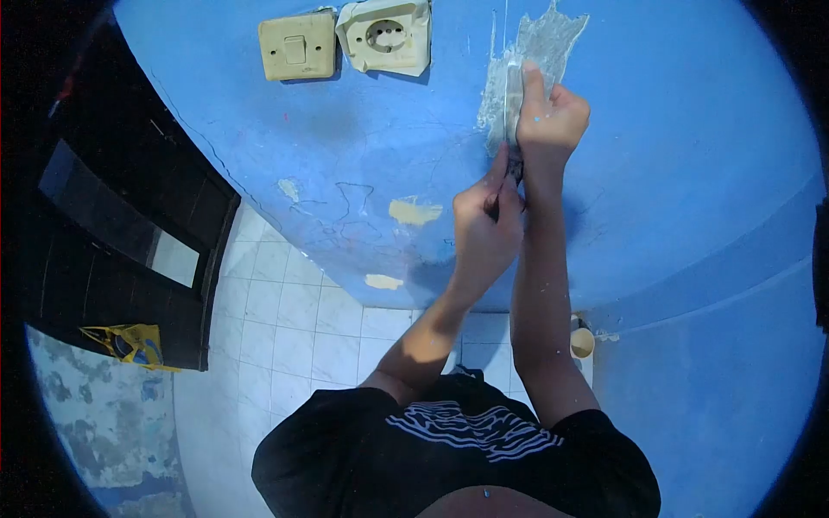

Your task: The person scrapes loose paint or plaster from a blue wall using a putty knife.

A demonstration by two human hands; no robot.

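Observation:
A flat metal scraper (515,91) lies along a bare grey patch (551,41) where the blue paint is gone from the wall. My left hand (485,217) is closed around the scraper's dark lower end, with the thumb pointing up. Higher up, my right hand (553,121) grips the blade's right side, its thumb stretched along it and the other fingers curled. Small blue paint flecks cling to my right hand. The palms and part of the handle are hidden.
A light switch (295,47) and a wall socket (385,36) with a torn cover are at the upper left. Smaller chipped spots (414,211) mark the blue wall. Below are white floor tiles (294,306), a cup-like beige object (582,343), and a dark door (112,233) with a yellow bag (129,344).

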